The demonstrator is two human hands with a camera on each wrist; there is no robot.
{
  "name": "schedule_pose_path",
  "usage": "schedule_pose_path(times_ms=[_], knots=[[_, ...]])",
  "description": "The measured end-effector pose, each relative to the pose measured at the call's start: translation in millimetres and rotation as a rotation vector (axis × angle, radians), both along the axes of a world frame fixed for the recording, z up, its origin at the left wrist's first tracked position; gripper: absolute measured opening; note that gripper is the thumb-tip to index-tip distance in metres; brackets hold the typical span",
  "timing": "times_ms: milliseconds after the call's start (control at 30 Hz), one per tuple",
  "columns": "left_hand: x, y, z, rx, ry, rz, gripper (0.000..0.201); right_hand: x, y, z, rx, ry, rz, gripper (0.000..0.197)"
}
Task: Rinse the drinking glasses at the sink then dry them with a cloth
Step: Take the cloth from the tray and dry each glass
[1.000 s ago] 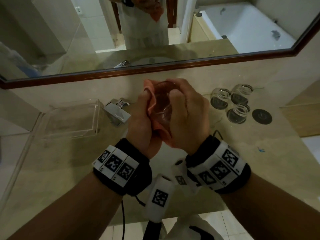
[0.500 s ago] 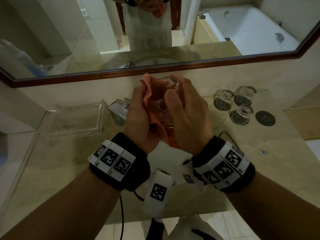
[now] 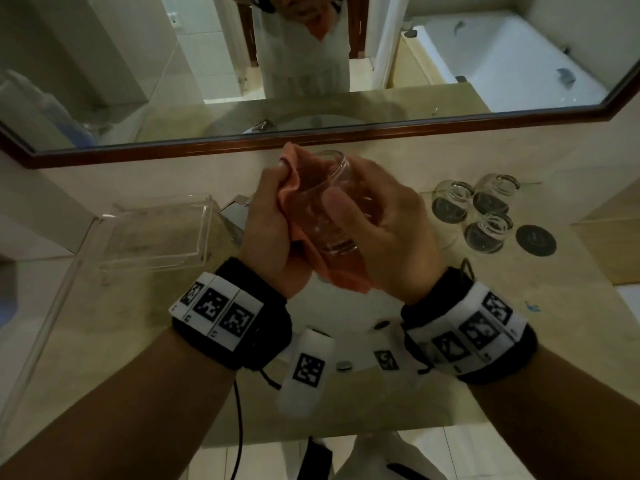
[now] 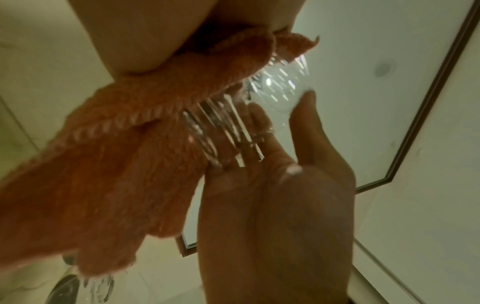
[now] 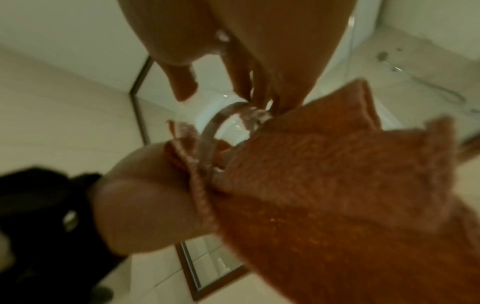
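The right hand (image 3: pixel 391 233) holds a clear glass (image 3: pixel 329 206) above the counter (image 3: pixel 104 323), fingers curled around its side. The left hand (image 3: pixel 270 237) grips an orange cloth (image 3: pixel 298 188) and presses it on the glass. Three other glasses (image 3: pixel 479 209) stand upside down to the right.
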State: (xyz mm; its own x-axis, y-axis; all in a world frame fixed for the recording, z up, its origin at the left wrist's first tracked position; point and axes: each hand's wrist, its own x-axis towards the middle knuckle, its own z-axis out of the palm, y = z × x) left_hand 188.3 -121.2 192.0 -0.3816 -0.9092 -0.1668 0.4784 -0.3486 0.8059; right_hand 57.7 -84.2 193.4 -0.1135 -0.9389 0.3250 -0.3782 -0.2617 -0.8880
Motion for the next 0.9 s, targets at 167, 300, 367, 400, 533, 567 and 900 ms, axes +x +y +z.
schedule_pose_path(times_ms=[167,300,367,400,533,567,900], knots=[[0,-3,1,0.011,0.056,-0.022,0.045,1,4,2,0.063,0.031,0.167,0.069],[1,-5,-3,0.031,0.105,-0.039,0.045,-3,-1,1,0.072,0.057,0.115,0.081],[2,-8,-5,0.062,0.046,0.009,0.038,-10,-4,2,0.038,0.115,0.078,0.078],[3,-9,-5,0.061,-0.022,0.046,0.034,-14,-4,3,0.017,0.162,0.051,0.077],[6,-10,2,-0.017,-0.323,0.171,0.036,-25,-10,-1,-0.048,0.431,-0.041,0.069],[6,-10,3,-0.037,-0.352,0.158,0.039,-28,-12,-2,-0.076,0.502,-0.048,0.065],[9,-14,-2,-0.052,-0.161,-0.084,0.044,-25,-18,-7,-0.303,0.714,0.048,0.040]])
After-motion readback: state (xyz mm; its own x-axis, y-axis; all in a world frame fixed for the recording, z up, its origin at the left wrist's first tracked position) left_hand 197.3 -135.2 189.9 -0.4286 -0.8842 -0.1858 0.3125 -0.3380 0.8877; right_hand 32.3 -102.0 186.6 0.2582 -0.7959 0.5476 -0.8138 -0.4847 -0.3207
